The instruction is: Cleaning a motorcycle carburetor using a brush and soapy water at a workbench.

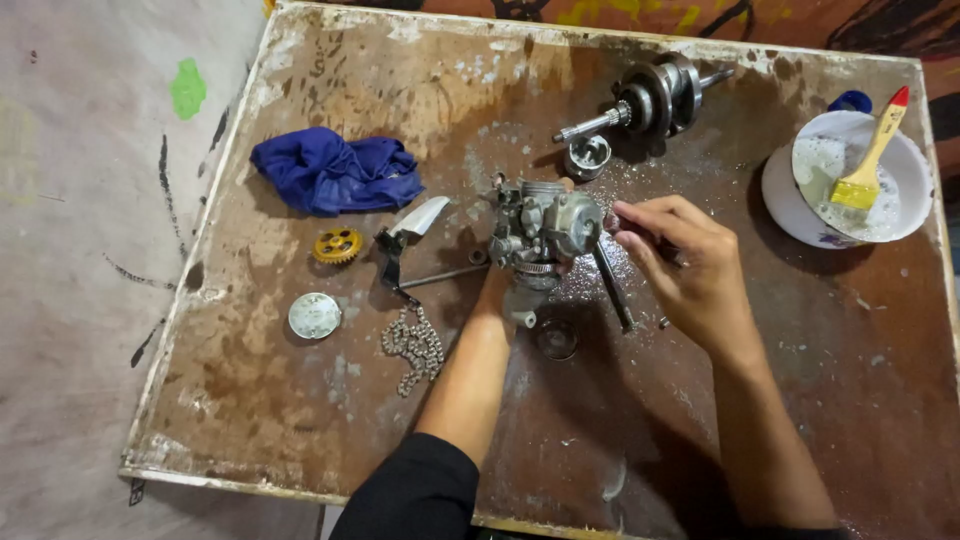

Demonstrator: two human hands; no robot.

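Carburetor (540, 232) held up from beneath by left hand (500, 290) (fingers hidden, grip unclear), right hand (680, 262) fingers pinching at its side, above stained table (300, 420).

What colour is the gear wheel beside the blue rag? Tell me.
Yellow-gold gear wheel, clearest in the head view.

On the worktop (300, 420), the carburettor (545, 228) sits mid-board, with the crankshaft (650, 100) behind it and the bowl (800, 200) holding a brush (872, 150) at far right. Left of it lie the cloth (335, 170), gear (337, 245), disc (315, 315) and chain (412, 345).
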